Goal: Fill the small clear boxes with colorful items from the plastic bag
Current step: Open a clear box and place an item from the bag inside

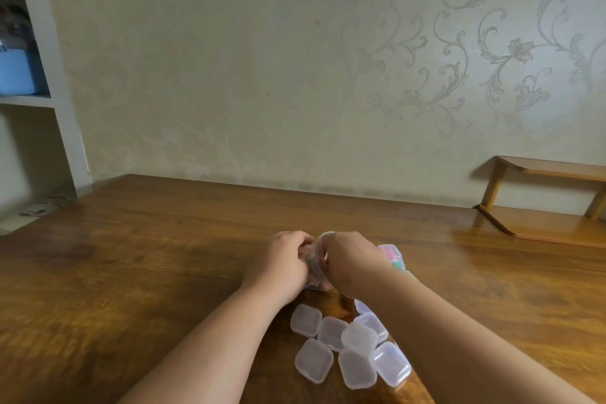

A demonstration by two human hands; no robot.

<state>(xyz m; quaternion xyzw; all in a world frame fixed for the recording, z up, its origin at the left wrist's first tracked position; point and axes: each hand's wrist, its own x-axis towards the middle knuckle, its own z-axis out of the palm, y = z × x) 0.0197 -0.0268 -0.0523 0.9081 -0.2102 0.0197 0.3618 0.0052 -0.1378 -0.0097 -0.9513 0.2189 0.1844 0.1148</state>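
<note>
A clear plastic bag [317, 267] with colorful items inside stands on the wooden table [147, 266], mostly hidden between my hands. My left hand [282, 264] grips its left side with curled fingers. My right hand [352, 261] pinches the bag's top edge from the right. Several small clear boxes [347, 346], lids closed, lie in a loose pile near the front, between my forearms. One more small box [392, 254] holding pink and green items sits just behind my right hand.
A low wooden shelf [544, 207] stands on the table at the back right, against the patterned wall. A white shelving unit [49, 102] with a blue container is at the far left.
</note>
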